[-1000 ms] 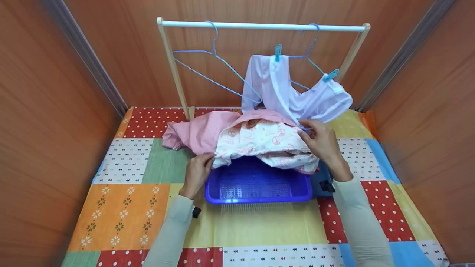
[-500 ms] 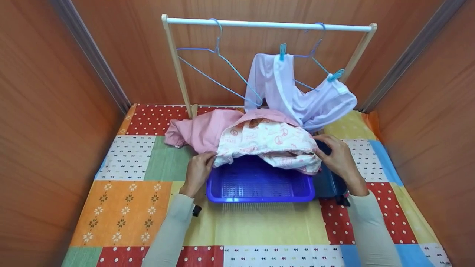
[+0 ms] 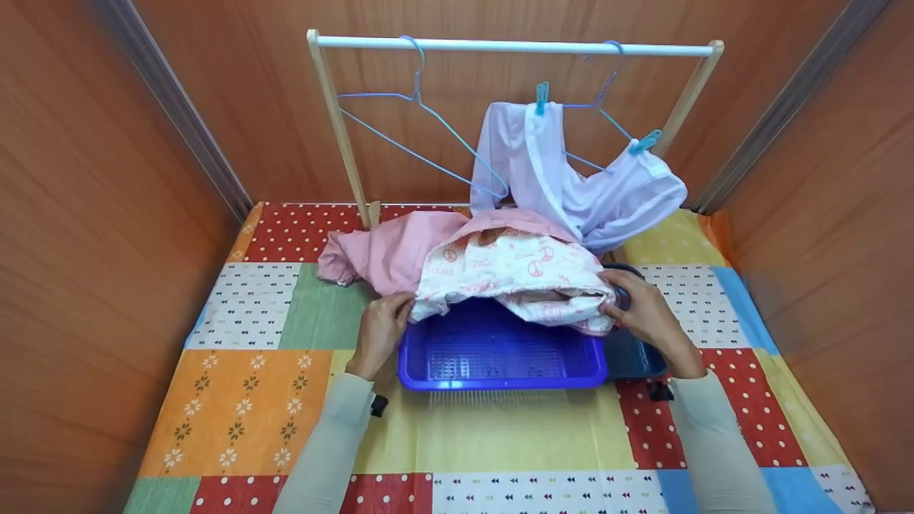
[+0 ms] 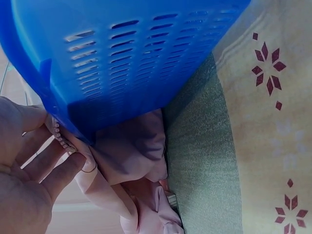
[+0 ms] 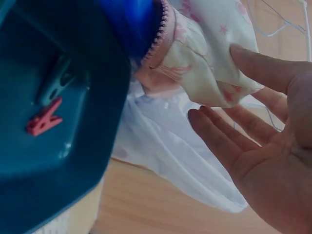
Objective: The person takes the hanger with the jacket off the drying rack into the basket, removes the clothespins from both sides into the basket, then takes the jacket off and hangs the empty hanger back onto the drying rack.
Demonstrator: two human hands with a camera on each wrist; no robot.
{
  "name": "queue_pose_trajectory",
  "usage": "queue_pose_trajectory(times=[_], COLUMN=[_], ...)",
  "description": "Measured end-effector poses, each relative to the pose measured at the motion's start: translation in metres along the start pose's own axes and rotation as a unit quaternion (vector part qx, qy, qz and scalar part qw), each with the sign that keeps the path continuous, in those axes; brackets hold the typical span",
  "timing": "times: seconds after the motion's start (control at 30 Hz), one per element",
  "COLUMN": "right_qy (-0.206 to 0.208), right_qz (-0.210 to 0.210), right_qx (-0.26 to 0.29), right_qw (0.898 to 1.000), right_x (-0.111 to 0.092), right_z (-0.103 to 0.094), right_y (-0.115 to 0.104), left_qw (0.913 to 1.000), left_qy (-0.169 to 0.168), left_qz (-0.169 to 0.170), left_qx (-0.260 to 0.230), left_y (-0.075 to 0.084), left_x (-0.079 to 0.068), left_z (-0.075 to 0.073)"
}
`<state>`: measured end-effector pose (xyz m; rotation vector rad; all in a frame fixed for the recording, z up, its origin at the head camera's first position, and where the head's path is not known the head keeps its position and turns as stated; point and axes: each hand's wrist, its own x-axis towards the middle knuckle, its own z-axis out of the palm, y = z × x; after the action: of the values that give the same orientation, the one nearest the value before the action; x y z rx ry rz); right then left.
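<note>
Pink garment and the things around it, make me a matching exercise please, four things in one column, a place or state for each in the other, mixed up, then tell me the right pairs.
Things
1. Pink garment
2. White garment
3. Red clothespin
4. Blue basket

Places and states
A. Lies in the dark tray
B. Has rows of slots in its side
C. Shows a white lining with pink print
D. Clipped up with two turquoise clothespins

Right pairs: 1-C, 2-D, 3-A, 4-B

Left hand (image 3: pixel 378 333), right hand (image 3: pixel 648 314) at pink garment (image 3: pixel 493 260), blue basket (image 3: pixel 500 385).
</note>
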<state>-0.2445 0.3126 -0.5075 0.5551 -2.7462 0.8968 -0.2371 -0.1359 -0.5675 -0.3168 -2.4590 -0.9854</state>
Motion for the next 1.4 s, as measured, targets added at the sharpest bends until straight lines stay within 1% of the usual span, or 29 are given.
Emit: queue_pose_trajectory(times=[0.1,0.2,0.3,0.47,0.57,0.67,0.8,0.93,1.0,1.07,1.17,1.27,1.33,1.4], right_qy=[0.004,0.021,0.049,0.106,0.131,0.142,0.147,0.147,0.142,0.129,0.091,0.036,-0.009,-0.062], right_qz=[0.007,0.014,0.011,0.002,0.002,0.003,-0.006,-0.019,-0.026,-0.030,-0.037,-0.042,-0.041,-0.039], right_qx=[-0.005,-0.014,-0.021,-0.021,-0.010,0.005,0.029,0.047,0.046,0.043,0.034,0.019,0.008,-0.008], right_qw=[1.000,1.000,0.999,0.994,0.991,0.990,0.989,0.988,0.988,0.990,0.995,0.998,0.999,0.997], right_x=[0.002,0.003,0.006,0.010,0.012,0.014,0.019,0.022,0.021,0.019,0.015,0.011,0.009,0.008], right_z=[0.004,0.008,0.010,0.017,0.024,0.033,0.046,0.059,0.066,0.074,0.084,0.092,0.095,0.097], right_y=[0.000,-0.003,-0.009,-0.024,-0.037,-0.051,-0.069,-0.084,-0.090,-0.095,-0.099,-0.101,-0.101,-0.101], left_qw=[1.0000,0.9999,0.9998,0.9994,0.9988,0.9981,0.9968,0.9953,0.9950,0.9948,0.9943,0.9919,0.9888,0.9834], left_qy=[-0.006,-0.011,-0.007,0.007,0.018,0.028,0.034,0.032,0.027,0.019,0.002,-0.026,-0.057,-0.098], left_qz=[-0.003,-0.012,-0.012,0.010,0.024,0.039,0.060,0.077,0.083,0.087,0.095,0.110,0.115,0.117], left_qx=[0.000,0.006,0.016,0.032,0.038,0.038,0.041,0.050,0.050,0.049,0.048,0.059,0.076,0.099], left_y=[0.001,0.003,0.008,0.019,0.028,0.039,0.057,0.074,0.081,0.087,0.094,0.097,0.097,0.096], left_x=[0.001,0.001,0.001,0.004,0.005,0.008,0.010,0.009,0.006,0.004,-0.002,-0.008,-0.012,-0.016], left_z=[-0.001,-0.003,-0.006,-0.009,-0.008,-0.006,-0.003,0.001,0.004,0.007,0.014,0.021,0.026,0.029])
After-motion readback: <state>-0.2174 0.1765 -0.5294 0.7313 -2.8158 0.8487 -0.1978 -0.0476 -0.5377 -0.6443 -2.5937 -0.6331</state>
